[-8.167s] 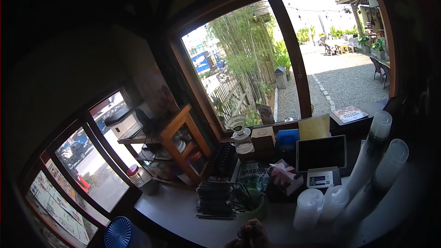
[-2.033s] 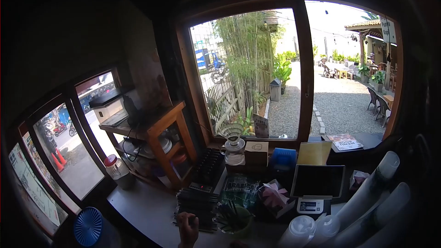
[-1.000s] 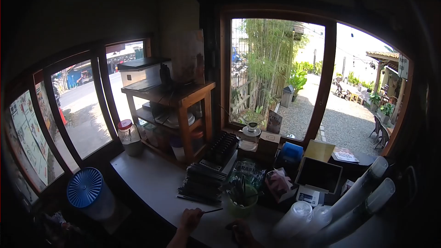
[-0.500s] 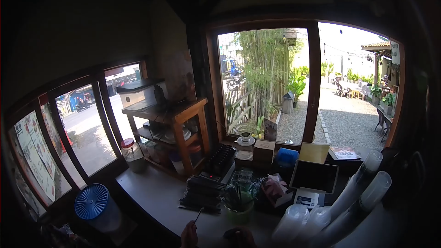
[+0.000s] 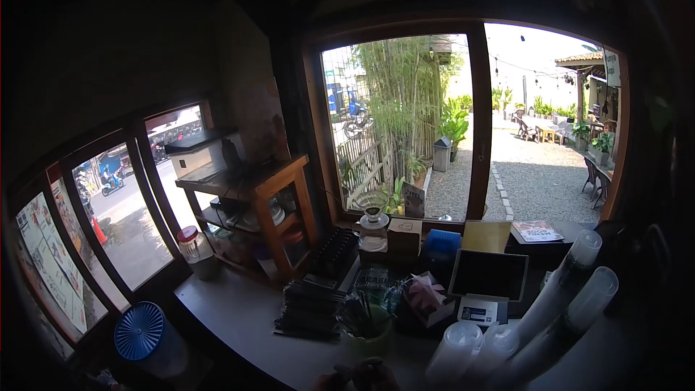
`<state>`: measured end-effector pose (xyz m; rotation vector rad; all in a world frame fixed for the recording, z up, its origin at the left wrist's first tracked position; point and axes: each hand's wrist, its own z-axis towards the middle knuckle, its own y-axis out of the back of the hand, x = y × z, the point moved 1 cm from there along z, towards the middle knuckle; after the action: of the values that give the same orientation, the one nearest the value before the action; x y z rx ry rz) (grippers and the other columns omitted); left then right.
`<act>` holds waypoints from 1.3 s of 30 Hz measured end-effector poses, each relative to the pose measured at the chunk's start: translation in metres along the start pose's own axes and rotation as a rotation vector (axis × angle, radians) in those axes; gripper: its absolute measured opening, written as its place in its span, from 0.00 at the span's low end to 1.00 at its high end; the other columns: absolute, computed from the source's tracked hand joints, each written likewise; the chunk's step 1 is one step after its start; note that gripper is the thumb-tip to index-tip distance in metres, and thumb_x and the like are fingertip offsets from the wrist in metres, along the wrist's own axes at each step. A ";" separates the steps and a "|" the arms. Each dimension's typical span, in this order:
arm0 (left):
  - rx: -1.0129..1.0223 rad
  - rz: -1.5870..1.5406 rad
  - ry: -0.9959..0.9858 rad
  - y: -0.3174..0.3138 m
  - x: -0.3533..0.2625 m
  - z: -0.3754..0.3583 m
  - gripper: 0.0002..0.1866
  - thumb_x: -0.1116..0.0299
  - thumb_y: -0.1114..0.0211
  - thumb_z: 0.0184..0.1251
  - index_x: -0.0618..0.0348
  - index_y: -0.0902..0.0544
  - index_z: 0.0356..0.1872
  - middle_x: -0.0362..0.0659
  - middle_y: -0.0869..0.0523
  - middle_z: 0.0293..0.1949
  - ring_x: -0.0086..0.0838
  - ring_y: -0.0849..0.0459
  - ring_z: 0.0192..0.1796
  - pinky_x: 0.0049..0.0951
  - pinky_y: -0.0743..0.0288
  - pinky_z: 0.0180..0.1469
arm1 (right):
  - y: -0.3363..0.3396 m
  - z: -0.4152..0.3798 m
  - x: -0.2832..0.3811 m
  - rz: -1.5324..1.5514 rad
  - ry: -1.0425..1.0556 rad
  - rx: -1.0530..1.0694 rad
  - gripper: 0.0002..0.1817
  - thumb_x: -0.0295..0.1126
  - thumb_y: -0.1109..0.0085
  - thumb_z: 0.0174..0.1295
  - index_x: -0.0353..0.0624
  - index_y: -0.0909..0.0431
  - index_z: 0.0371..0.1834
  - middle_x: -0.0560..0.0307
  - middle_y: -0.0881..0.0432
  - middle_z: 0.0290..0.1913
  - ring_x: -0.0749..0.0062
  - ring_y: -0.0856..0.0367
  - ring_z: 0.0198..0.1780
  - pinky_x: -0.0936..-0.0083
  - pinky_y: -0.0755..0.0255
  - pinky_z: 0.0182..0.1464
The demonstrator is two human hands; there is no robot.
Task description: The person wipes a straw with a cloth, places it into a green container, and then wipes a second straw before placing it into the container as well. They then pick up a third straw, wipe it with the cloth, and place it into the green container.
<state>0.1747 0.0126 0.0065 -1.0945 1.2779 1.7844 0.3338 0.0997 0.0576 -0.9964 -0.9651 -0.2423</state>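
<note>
At the bottom edge, my left hand (image 5: 333,380) and my right hand (image 5: 376,374) are close together, in deep shadow and partly cut off. Their fingers look closed, around something dark and small that I cannot make out. Just beyond them stands a green container (image 5: 368,340) with dark thin sticks upright in it. To its left lies a pile of dark, slim packets (image 5: 310,311) on the pale counter (image 5: 239,311); neither hand touches the pile.
Tall stacks of clear plastic cups (image 5: 557,286) lean at the right, near a tablet on a stand (image 5: 489,275) and a pink-and-white box (image 5: 427,293). A blue-lidded container (image 5: 141,329) stands left. A wooden shelf (image 5: 268,188) and a lidded jar (image 5: 194,246) are farther back.
My left hand has moved right and down, beside my right hand. The thin stick it held upright no longer shows. The view has shifted slightly.
</note>
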 end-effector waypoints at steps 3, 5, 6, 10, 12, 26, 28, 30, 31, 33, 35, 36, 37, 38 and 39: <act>0.023 -0.060 0.005 0.001 -0.009 0.011 0.13 0.63 0.46 0.76 0.63 0.20 0.43 0.46 0.18 0.27 0.29 0.22 0.32 0.33 0.27 0.37 | -0.012 -0.001 0.024 0.043 0.087 -0.024 0.23 0.53 0.53 0.73 0.42 0.26 0.43 0.60 0.25 0.24 0.77 0.33 0.18 0.77 0.36 0.21; 0.011 -0.104 0.035 -0.006 -0.001 0.016 0.13 0.63 0.45 0.76 0.64 0.19 0.41 0.45 0.19 0.26 0.27 0.22 0.32 0.32 0.27 0.37 | -0.018 -0.006 0.027 0.041 0.116 -0.037 0.23 0.54 0.53 0.73 0.42 0.26 0.43 0.60 0.25 0.24 0.77 0.33 0.18 0.77 0.36 0.21; -0.020 -0.133 0.076 -0.015 0.011 0.018 0.16 0.60 0.41 0.74 0.65 0.18 0.35 0.43 0.18 0.28 0.23 0.24 0.33 0.31 0.28 0.36 | -0.020 -0.008 0.026 0.047 0.113 -0.044 0.23 0.54 0.53 0.73 0.42 0.26 0.43 0.60 0.25 0.24 0.77 0.33 0.18 0.77 0.37 0.21; 0.180 -0.136 0.309 -0.008 -0.077 0.014 0.24 0.47 0.45 0.74 0.62 0.18 0.35 0.40 0.18 0.30 0.25 0.24 0.34 0.31 0.30 0.36 | 0.022 -0.013 -0.023 -0.161 -0.134 -0.058 0.24 0.55 0.60 0.75 0.44 0.27 0.45 0.61 0.29 0.20 0.75 0.33 0.17 0.75 0.38 0.20; 0.168 -0.243 0.160 -0.024 -0.045 0.013 0.25 0.47 0.46 0.74 0.62 0.19 0.32 0.41 0.20 0.28 0.25 0.25 0.32 0.31 0.30 0.36 | 0.002 -0.014 0.015 0.047 0.104 0.062 0.23 0.54 0.61 0.76 0.45 0.27 0.45 0.60 0.28 0.20 0.76 0.33 0.17 0.75 0.38 0.20; 0.126 -0.112 -0.131 -0.042 -0.030 0.002 0.10 0.66 0.42 0.72 0.63 0.19 0.42 0.48 0.20 0.29 0.34 0.24 0.31 0.35 0.28 0.35 | 0.009 -0.028 0.050 -0.189 0.246 -0.235 0.22 0.53 0.56 0.74 0.43 0.25 0.42 0.58 0.23 0.29 0.73 0.26 0.27 0.75 0.31 0.32; 0.371 -0.073 0.135 -0.051 0.001 0.010 0.12 0.66 0.47 0.74 0.64 0.21 0.42 0.52 0.16 0.36 0.36 0.16 0.42 0.37 0.25 0.51 | 0.012 -0.032 0.047 -0.219 0.248 -0.233 0.22 0.52 0.55 0.74 0.42 0.25 0.42 0.58 0.23 0.30 0.72 0.25 0.29 0.75 0.30 0.34; 0.254 -0.301 0.130 -0.072 0.017 0.012 0.14 0.63 0.47 0.75 0.63 0.20 0.39 0.49 0.15 0.36 0.31 0.18 0.41 0.35 0.26 0.49 | 0.021 -0.041 0.025 -0.275 0.177 -0.226 0.22 0.52 0.54 0.73 0.42 0.25 0.41 0.57 0.22 0.32 0.72 0.24 0.30 0.75 0.29 0.35; 0.191 -0.412 0.127 -0.073 0.003 0.011 0.15 0.62 0.47 0.75 0.63 0.19 0.37 0.47 0.15 0.35 0.28 0.19 0.40 0.35 0.26 0.47 | 0.024 -0.043 0.018 -0.299 0.136 -0.234 0.22 0.52 0.54 0.73 0.42 0.25 0.41 0.57 0.22 0.32 0.72 0.23 0.31 0.75 0.29 0.36; 0.302 -0.130 0.082 -0.066 -0.012 0.016 0.14 0.62 0.48 0.75 0.62 0.19 0.40 0.45 0.14 0.36 0.28 0.18 0.41 0.34 0.26 0.48 | 0.028 -0.046 0.019 -0.350 0.099 -0.272 0.22 0.52 0.53 0.73 0.41 0.25 0.41 0.57 0.21 0.33 0.71 0.22 0.32 0.75 0.28 0.38; 0.410 -0.060 0.113 -0.067 -0.007 0.023 0.13 0.63 0.47 0.75 0.61 0.19 0.40 0.46 0.14 0.36 0.28 0.18 0.43 0.34 0.26 0.50 | 0.020 -0.043 0.045 -0.407 0.168 -0.340 0.22 0.51 0.52 0.73 0.41 0.25 0.40 0.56 0.20 0.35 0.71 0.21 0.34 0.75 0.27 0.40; 0.412 -0.089 0.163 -0.070 -0.002 0.026 0.13 0.63 0.47 0.75 0.61 0.18 0.41 0.46 0.14 0.36 0.28 0.18 0.43 0.34 0.26 0.49 | 0.016 -0.040 0.058 -0.413 0.216 -0.367 0.22 0.51 0.52 0.72 0.41 0.24 0.40 0.56 0.20 0.35 0.71 0.21 0.34 0.75 0.27 0.40; 0.411 -0.119 0.213 -0.075 0.004 0.030 0.13 0.63 0.47 0.75 0.61 0.18 0.41 0.46 0.14 0.36 0.28 0.18 0.43 0.33 0.25 0.49 | 0.014 -0.040 0.066 -0.334 0.253 -0.371 0.23 0.53 0.52 0.72 0.41 0.24 0.38 0.57 0.20 0.35 0.71 0.21 0.34 0.75 0.27 0.40; 0.410 -0.149 0.262 -0.077 0.001 0.031 0.13 0.63 0.47 0.75 0.62 0.18 0.41 0.46 0.15 0.36 0.28 0.18 0.42 0.33 0.25 0.49 | 0.024 -0.038 0.061 -0.264 0.295 -0.280 0.25 0.56 0.53 0.72 0.42 0.25 0.40 0.57 0.20 0.36 0.72 0.20 0.36 0.75 0.27 0.41; 0.397 -0.153 0.103 -0.077 -0.004 0.033 0.14 0.62 0.48 0.76 0.61 0.18 0.41 0.46 0.15 0.35 0.28 0.19 0.41 0.33 0.26 0.48 | 0.038 -0.039 0.043 -0.265 0.269 -0.290 0.25 0.57 0.53 0.72 0.42 0.26 0.41 0.57 0.20 0.37 0.72 0.21 0.37 0.75 0.27 0.41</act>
<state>0.2358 0.0663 -0.0145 -1.0324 1.4885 1.3040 0.4027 0.1002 0.0607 -1.0644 -0.8257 -0.7359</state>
